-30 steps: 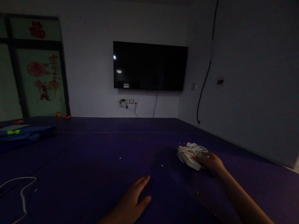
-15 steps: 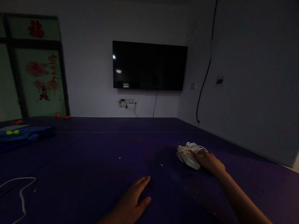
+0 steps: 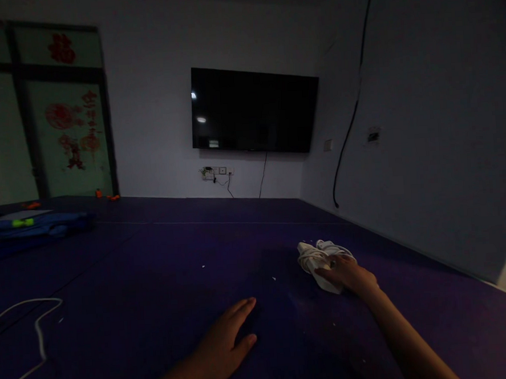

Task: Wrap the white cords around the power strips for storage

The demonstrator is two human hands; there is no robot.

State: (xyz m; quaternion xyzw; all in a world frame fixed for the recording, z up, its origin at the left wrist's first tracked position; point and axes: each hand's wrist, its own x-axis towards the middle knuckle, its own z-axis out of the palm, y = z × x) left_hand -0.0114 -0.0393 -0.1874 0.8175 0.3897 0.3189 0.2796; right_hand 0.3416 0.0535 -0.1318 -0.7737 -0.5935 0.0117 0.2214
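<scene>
Right of the middle, a white power strip (image 3: 327, 281) with its cord wound around it lies on the dark purple surface (image 3: 239, 247). Behind it on the right is another coil of white cord (image 3: 334, 248), partly covered by my fingers. My right hand (image 3: 351, 275) grips the strip, its thumb along the casing and the other fingers over the far side, partly hidden. Nearer to me, my left hand (image 3: 228, 342) rests low over the surface with nothing in it, thumb apart from the straight fingers.
A loose white cable (image 3: 39, 334) curves along the left. Farther back lies folded blue cloth (image 3: 62, 223) with a bright green item (image 3: 22, 223) on it. Small orange objects (image 3: 113, 197) are near the door. A television (image 3: 254, 109) hangs on the wall, and a black cable (image 3: 347, 132) hangs right.
The power strip has turned slightly and its near end has come a little toward me. My right thumb has shifted lower and left along it. My left hand has stayed almost still.
</scene>
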